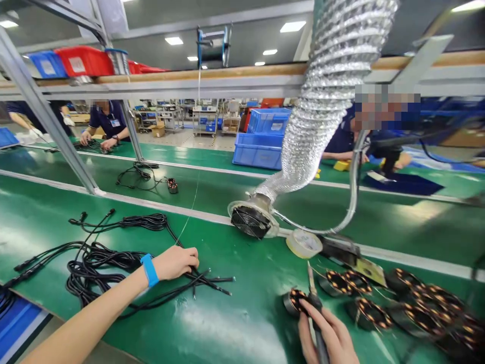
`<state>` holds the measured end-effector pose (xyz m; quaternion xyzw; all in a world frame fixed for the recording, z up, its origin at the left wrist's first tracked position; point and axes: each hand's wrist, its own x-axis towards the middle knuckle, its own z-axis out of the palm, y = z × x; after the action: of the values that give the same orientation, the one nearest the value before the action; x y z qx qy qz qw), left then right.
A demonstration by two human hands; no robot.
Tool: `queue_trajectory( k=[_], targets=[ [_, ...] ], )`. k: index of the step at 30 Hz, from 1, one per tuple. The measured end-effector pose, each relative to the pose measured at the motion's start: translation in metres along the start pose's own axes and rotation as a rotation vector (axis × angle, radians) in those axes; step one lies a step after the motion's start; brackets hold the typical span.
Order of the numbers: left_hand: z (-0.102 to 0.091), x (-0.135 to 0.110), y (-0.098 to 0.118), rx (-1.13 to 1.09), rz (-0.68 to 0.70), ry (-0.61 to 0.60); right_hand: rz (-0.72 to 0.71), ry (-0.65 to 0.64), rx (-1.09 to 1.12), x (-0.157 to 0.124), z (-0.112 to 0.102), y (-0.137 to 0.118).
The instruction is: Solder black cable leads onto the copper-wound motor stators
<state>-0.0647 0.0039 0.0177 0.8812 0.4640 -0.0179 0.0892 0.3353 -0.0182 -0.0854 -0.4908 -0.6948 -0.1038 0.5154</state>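
Bench: green worktop [235, 326], duct fan [250, 222] above its far edge.
Left hand [176, 263]: left of the fan, nearer; fingers curled over black cables [102, 255], grip unclear.
Cable ends [225, 279]: just past those fingers, pointing right.
Right hand [329, 331]: right of the fan, nearer; closed round soldering iron [311, 283], fingertip at wound stator [291, 302].
Iron: tip beyond fingers, long axis near-to-far.

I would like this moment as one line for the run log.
left hand: curled over cables | right hand: holding iron beside stator | far right: more stators | tape: near fan
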Motion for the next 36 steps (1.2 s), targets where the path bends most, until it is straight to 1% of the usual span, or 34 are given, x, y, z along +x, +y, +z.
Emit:
queue_trajectory(
  k=[1,3,7,11,15,18,22,24,26,28,31,33,36],
  targets=[
    [-0.001,-0.001,0.000,-0.003,-0.009,-0.015,-0.038,-0.004,-0.052,0.004,-0.002,-0.006],
    [-0.003,-0.004,0.001,0.011,-0.025,-0.030,-0.070,0.002,-0.102,0.012,-0.006,-0.015],
    [-0.001,-0.012,0.000,0.039,-0.031,-0.003,-0.001,-0.016,-0.069,0.020,-0.010,-0.027],
    [0.003,-0.010,-0.003,-0.002,-0.064,0.054,0.021,-0.054,-0.058,0.019,-0.011,-0.028],
    [0.006,0.008,-0.001,-0.075,-0.083,0.132,0.074,-0.097,-0.062,0.015,-0.009,-0.023],
    [0.007,0.030,0.005,-0.068,-0.150,0.186,0.122,-0.092,-0.068,0.015,-0.009,-0.022],
    [0.009,0.055,0.014,-0.001,-0.217,0.136,0.085,-0.086,-0.054,0.021,-0.010,-0.025],
    [0.010,0.061,0.017,0.000,-0.204,0.120,0.063,-0.096,-0.056,0.024,-0.009,-0.027],
    [0.010,0.063,0.019,-0.026,-0.156,0.110,0.065,-0.120,-0.042,0.028,-0.007,-0.031],
    [0.009,0.060,0.020,-0.083,-0.077,0.096,0.071,-0.173,0.014,0.032,-0.002,-0.037],
    [0.008,0.051,0.021,-0.189,0.036,0.050,0.058,-0.292,0.134,0.040,0.011,-0.050],
    [0.007,0.046,0.019,-0.238,0.063,0.007,0.038,-0.354,0.183,0.046,0.025,-0.063],
    [0.004,0.041,0.016,-0.321,0.046,-0.031,-0.003,-0.412,0.183,0.056,0.053,-0.085]
  ],
)
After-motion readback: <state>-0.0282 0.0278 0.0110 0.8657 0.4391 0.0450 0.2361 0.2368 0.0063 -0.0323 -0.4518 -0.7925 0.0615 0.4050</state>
